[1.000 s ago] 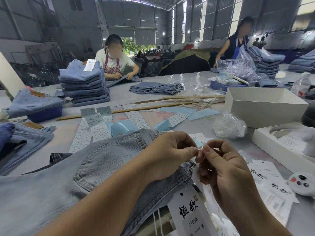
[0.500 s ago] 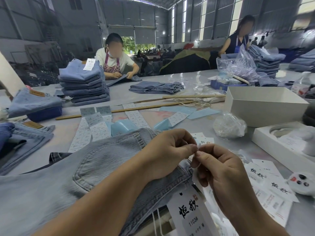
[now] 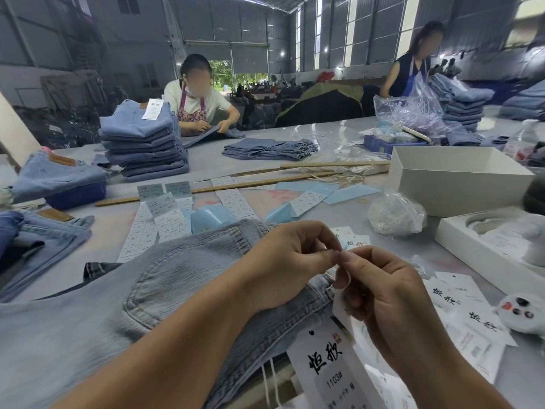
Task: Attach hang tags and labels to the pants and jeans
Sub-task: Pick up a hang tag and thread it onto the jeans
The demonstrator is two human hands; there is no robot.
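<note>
Nearest the viewer, a white hang tag (image 3: 333, 367) printed "1103#" is seen just below the hands, lying over the waistband edge of the light-wash jeans (image 3: 165, 287), which are spread under both forearms. The left hand (image 3: 289, 261) and the right hand (image 3: 383, 287) are met fingertip to fingertip above the waistband; both are curled into narrow pinches, and what is pinched between them is too small to be told. More hang tags (image 3: 460, 302) are scattered to the right of the right hand.

Beyond the right hand, a shallow white tray box (image 3: 472, 246) is shown holding a moulded white insert, and behind it an open white box (image 3: 448, 178) whose contents are hidden by its wall. Between these and the hands, a clear bag (image 3: 395, 214) filled with pale loops is placed. Beyond the left hand, size-label sheets (image 3: 165, 214) are laid out. Farther off, a blue tray (image 3: 383, 144) under a plastic bag of clear fasteners (image 3: 413, 110) and a stack of folded jeans (image 3: 144, 140) are seen.

Compared with one second earlier, the fingertips are brought closer together and slightly lower; the jeans and the tag are unmoved.
</note>
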